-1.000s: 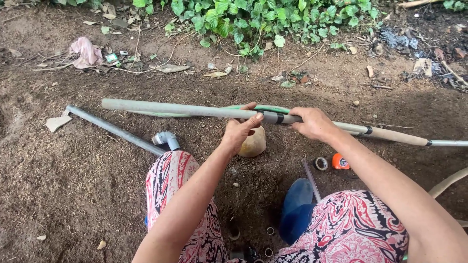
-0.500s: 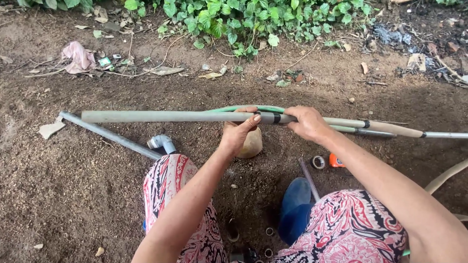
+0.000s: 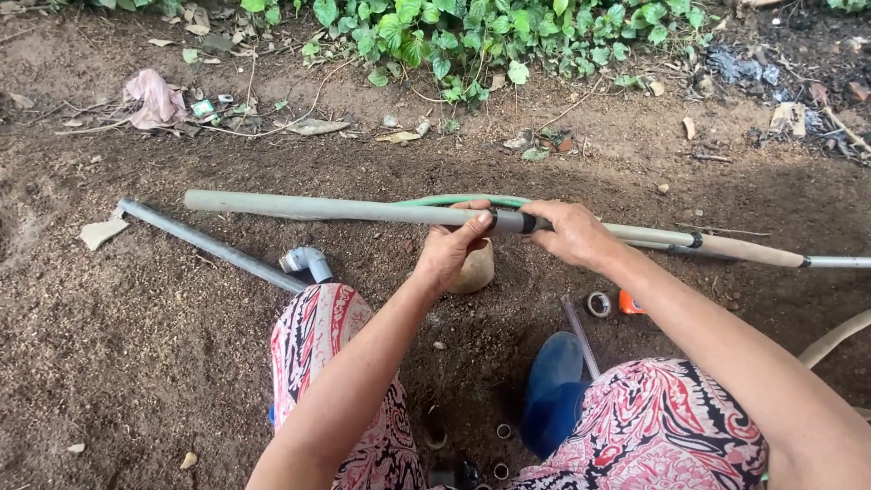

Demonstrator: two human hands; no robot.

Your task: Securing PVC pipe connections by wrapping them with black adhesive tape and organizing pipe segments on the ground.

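Head view: hands (image 3: 513, 240) on pipe (image 3: 345, 209)

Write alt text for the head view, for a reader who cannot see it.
Two hands grip a long grey pipe held level above bare soil, the left hand and right hand on either side of a black taped joint. A second pipe with an elbow lies on the ground to the left, and a tape roll lies to the right.

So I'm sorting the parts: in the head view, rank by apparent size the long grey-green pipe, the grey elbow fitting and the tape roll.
1. Long grey-green pipe
2. Grey elbow fitting
3. Tape roll
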